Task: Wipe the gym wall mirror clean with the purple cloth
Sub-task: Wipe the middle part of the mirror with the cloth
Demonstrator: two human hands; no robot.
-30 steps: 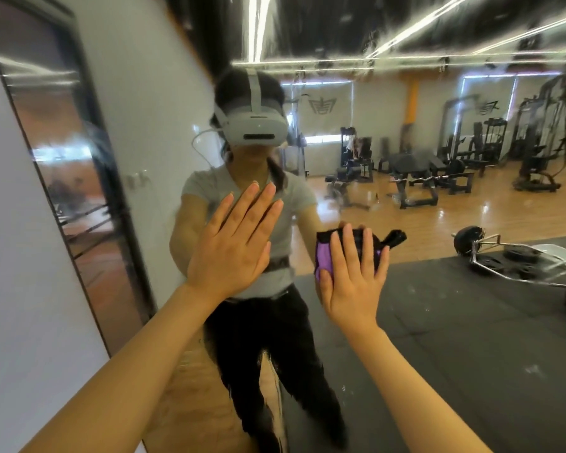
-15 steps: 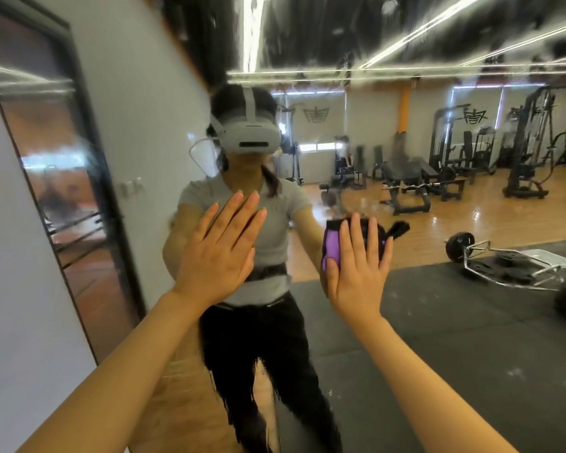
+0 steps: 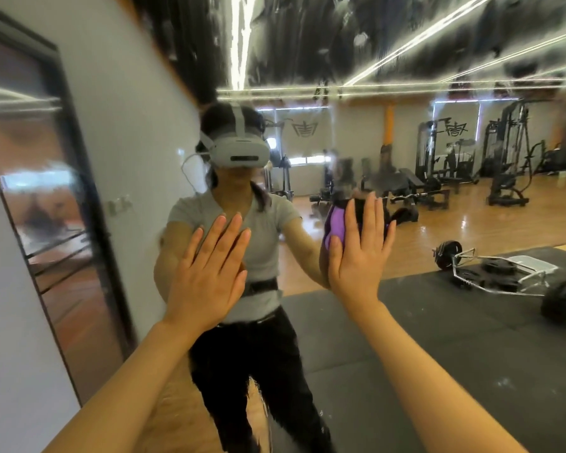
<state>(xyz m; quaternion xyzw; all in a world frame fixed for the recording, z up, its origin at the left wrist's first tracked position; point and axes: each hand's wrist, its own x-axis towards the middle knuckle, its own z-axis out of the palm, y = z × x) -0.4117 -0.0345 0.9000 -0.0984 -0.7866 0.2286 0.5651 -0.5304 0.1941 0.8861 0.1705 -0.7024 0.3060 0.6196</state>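
The wall mirror (image 3: 438,338) fills most of the view and carries smeared streaks, heaviest near the top. My right hand (image 3: 356,256) presses the purple cloth (image 3: 335,223) flat against the glass with straight fingers; only the cloth's left edge and a dark part above my fingers show. My left hand (image 3: 209,273) lies flat on the mirror with its fingers spread, a little lower and to the left. Behind both hands the glass shows the reflection of a person wearing a headset.
A dark-framed door (image 3: 56,223) stands on the left, where the white wall (image 3: 7,371) meets the mirror. Reflected in the glass are a barbell (image 3: 504,273) on black floor mats and gym machines (image 3: 455,158) along the far wall.
My right hand has slid the cloth upward on the glass. My left hand stays flat on the mirror at about the same spot. The view has tilted upward.
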